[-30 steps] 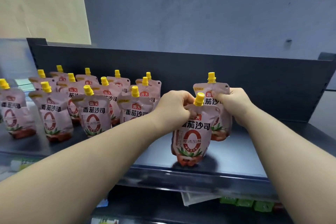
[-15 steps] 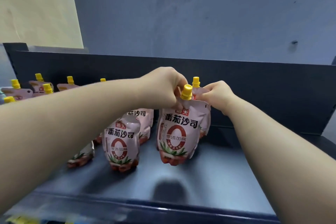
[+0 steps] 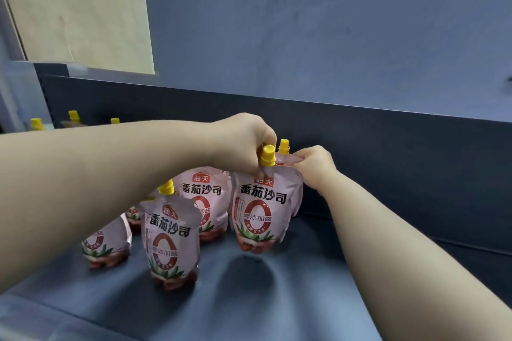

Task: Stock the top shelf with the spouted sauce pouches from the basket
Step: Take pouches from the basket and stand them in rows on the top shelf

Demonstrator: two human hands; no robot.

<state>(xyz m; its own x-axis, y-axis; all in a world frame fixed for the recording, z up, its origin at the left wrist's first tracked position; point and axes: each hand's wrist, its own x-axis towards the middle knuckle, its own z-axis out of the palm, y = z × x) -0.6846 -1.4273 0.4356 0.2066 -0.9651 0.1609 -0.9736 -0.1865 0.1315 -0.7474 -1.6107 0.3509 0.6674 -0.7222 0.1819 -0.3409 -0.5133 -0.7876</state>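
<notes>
Pink sauce pouch (image 3: pixel 263 213): moved back against rear pouch (image 3: pixel 283 146); nearly placed.
Fingers: left hand (image 3: pixel 243 141) pinches it; right hand (image 3: pixel 315 163), rear pouch.

Setting: retail shop, grocery shelving. Shown by a dark metal shelf (image 3: pixel 277 302) with raised back panel (image 3: pixel 401 163). Carries many identical spouted sauce pouches (image 3: pixel 170 241), all upright, printed fronts facing outward, ranged in rows running off to the left. Same pinkish pack, same red ring label, same yellow screw caps (image 3: pixel 267 154) throughout: one product stocked in multiples, as on a sales display. Backs onto a plain blue-grey wall (image 3: pixel 332 36), with a pale beige board (image 3: pixel 83 8) at upper left.
</notes>
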